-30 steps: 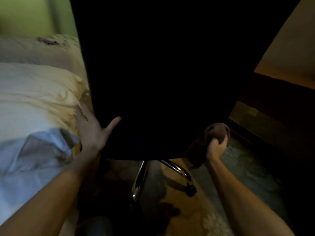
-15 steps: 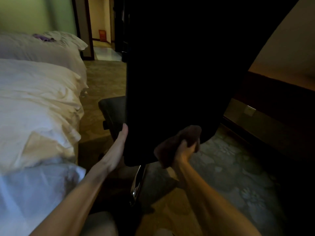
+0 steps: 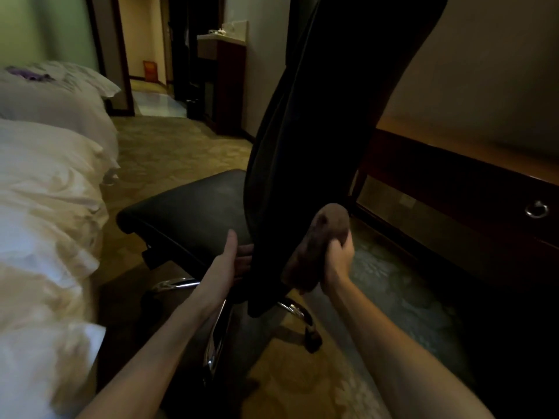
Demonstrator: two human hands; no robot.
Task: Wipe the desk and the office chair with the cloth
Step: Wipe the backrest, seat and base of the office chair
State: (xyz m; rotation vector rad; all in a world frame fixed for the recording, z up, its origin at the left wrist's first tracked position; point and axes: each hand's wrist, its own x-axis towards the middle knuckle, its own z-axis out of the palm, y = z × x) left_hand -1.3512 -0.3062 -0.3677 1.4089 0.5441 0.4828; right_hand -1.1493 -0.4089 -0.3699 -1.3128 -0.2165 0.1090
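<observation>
A black office chair (image 3: 302, 140) stands before me, its tall backrest edge-on and its seat (image 3: 187, 204) stretching to the left. My left hand (image 3: 234, 257) lies flat with straight fingers against the backrest's lower left edge, by the seat. My right hand (image 3: 337, 258) grips a bunched brown cloth (image 3: 317, 243) and holds it against the lower right side of the backrest. The dark wooden desk (image 3: 472, 176) runs along the wall on the right, with a ring-pull drawer (image 3: 537, 209).
A bed with white bedding (image 3: 45, 207) fills the left side, close to the chair. The chair's chrome base (image 3: 217, 337) spreads over patterned carpet (image 3: 393, 297). A doorway (image 3: 151, 71) and a dark cabinet (image 3: 223, 80) stand at the far end.
The chair has turned, so its backrest now shows edge-on and the seat is in view. My left hand slid to the backrest's lower edge; my right hand kept the cloth on the backrest.
</observation>
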